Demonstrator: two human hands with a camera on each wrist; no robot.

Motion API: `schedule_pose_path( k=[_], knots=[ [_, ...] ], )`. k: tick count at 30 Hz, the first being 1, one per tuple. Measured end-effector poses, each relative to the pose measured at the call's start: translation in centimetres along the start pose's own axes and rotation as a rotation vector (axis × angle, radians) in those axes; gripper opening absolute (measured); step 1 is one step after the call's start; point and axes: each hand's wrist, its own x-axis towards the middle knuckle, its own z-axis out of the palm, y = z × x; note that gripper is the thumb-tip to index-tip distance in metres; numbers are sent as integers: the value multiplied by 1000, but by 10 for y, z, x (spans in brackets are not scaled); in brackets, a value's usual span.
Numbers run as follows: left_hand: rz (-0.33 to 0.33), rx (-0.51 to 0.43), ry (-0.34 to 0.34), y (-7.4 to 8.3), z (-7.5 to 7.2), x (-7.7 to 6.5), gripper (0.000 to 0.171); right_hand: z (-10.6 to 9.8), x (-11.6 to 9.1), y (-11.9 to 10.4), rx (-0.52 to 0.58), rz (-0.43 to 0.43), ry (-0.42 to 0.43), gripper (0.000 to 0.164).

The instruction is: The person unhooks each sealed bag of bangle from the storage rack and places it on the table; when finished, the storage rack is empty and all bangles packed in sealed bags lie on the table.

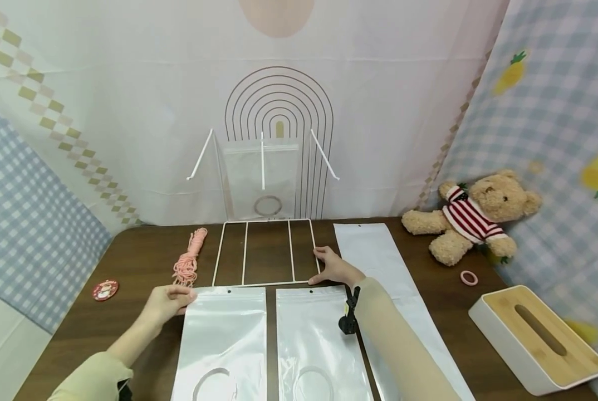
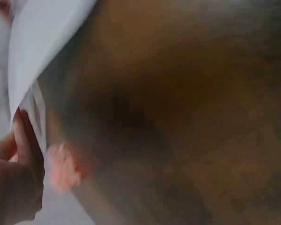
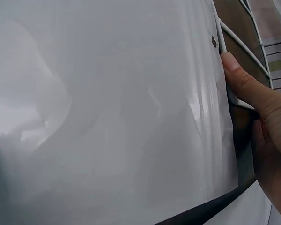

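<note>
My left hand pinches the top left corner of a silvery zip bag between thumb and fingers; the bag's edge shows up close in the left wrist view. A round ring shape shows through this bag. To its right lies a second zip bag, also with a ring shape inside. My right hand grips the front right corner of a white wire display rack, thumb at the front wire, fingers at the side wire. A clear bag with a ring inside hangs at the rack's upright back.
Pink cord lies left of the rack, a round red badge farther left. A third, long silvery bag lies on the right. Beyond it are a teddy bear, a pink ring and a tissue box. Three prongs jut from the rack.
</note>
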Motion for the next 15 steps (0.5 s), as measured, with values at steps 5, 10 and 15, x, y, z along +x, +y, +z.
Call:
schedule_pose_path(
  k=[5, 10, 15],
  knots=[
    [28, 152, 73, -4, 19, 3, 22, 0, 0, 2, 26, 6, -5, 95],
    [149, 362, 118, -3, 26, 3, 11, -1, -1, 1, 61, 4, -3, 95],
    [263, 522, 133, 2, 30, 2, 5, -1, -1, 1, 47, -1, -4, 95]
  ],
)
